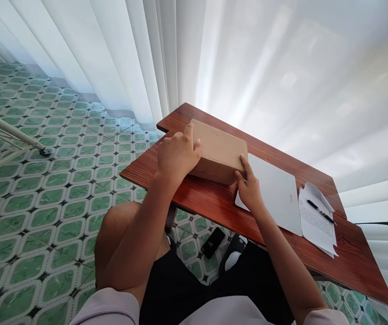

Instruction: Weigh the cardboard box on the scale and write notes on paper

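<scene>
A closed brown cardboard box (219, 146) rests on the dark red wooden table (210, 196), towards its left part. My left hand (178, 151) grips the box's left end, with the index finger along the top edge and the thumb on the upper front edge. At the right end, my right hand (248, 185) holds the near corner, its thumb on the front face and fingers on the side. Just right of the box lies a closed silver laptop (275, 189), partly behind my right hand. The far fingers of my left hand are hidden.
Handwritten papers (315, 223) with a black pen (320, 211) on them lie right of the laptop. White curtains (264, 67) hang behind the table. On the tiled floor below are a black phone (213, 242) and my slipper. A white metal stand (11, 128) is at the left.
</scene>
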